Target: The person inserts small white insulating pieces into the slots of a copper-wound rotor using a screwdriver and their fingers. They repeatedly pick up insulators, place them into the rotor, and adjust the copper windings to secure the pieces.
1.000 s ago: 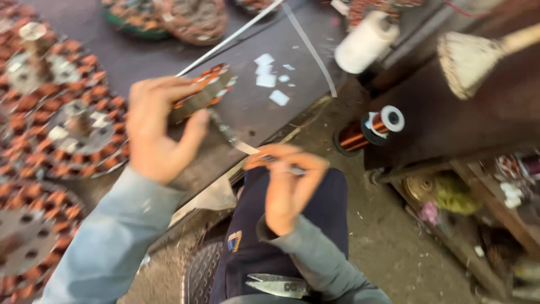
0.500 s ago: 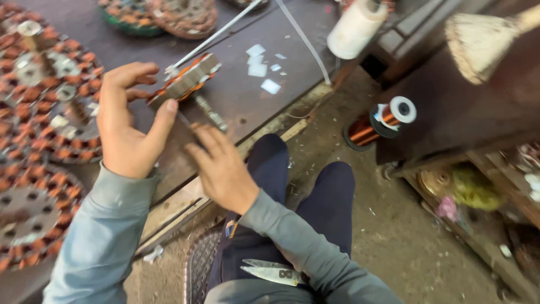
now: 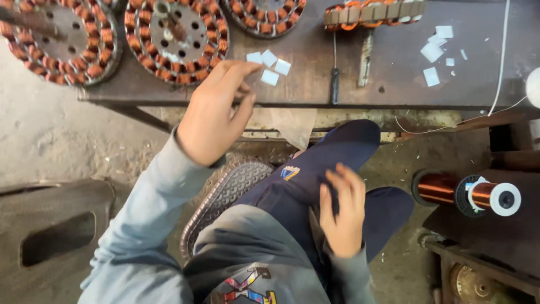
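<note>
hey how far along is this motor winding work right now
Done: three round stators on the bench show copper coils all around. In hand: nothing gripped; the left hand reaches to the small white paper squares, and the right hand rests open over the lap. Left: the wound piece lies unattended beside a screwdriver.

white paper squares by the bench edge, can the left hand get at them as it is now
Probably yes. The left hand is stretched over the bench edge, fingertips right beside the small white paper squares, with nothing between them. The right hand rests down over the lap, out of the way.
</note>
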